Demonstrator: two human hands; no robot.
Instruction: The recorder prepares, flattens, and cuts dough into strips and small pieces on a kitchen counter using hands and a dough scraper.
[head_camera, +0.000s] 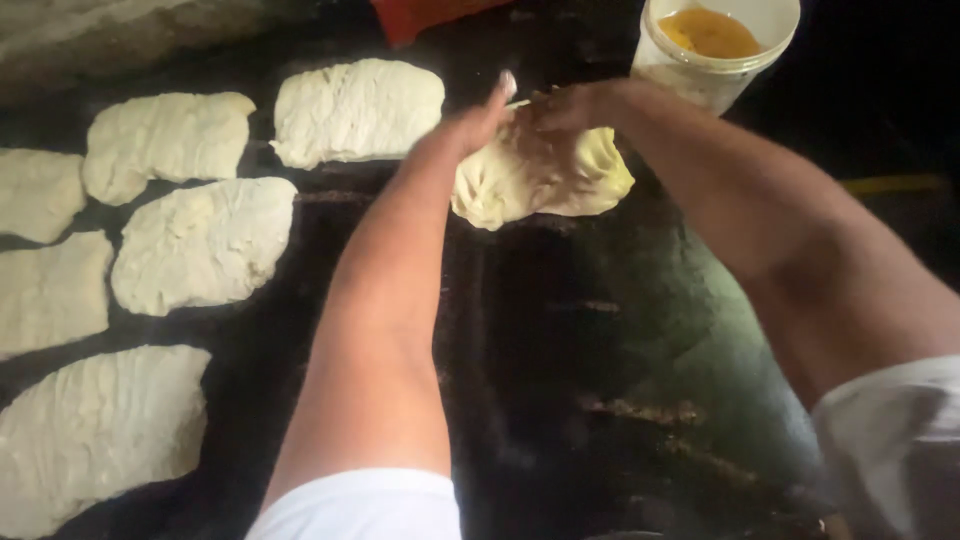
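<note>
A yellowish, glossy piece of flat dough (540, 180) lies on the dark baking surface (560, 340) near the far middle. My left hand (478, 118) rests against its left edge, fingers stretched out together. My right hand (572, 108) lies on top of the dough's far side, fingers pressed into it. Both arms reach forward from white sleeves.
Several pale, unglazed dough pieces (205, 245) lie in rows on the left, one (355, 108) just left of my hands. A white tub of yellow liquid (712, 40) stands at the far right. A red object (420, 15) sits at the top edge.
</note>
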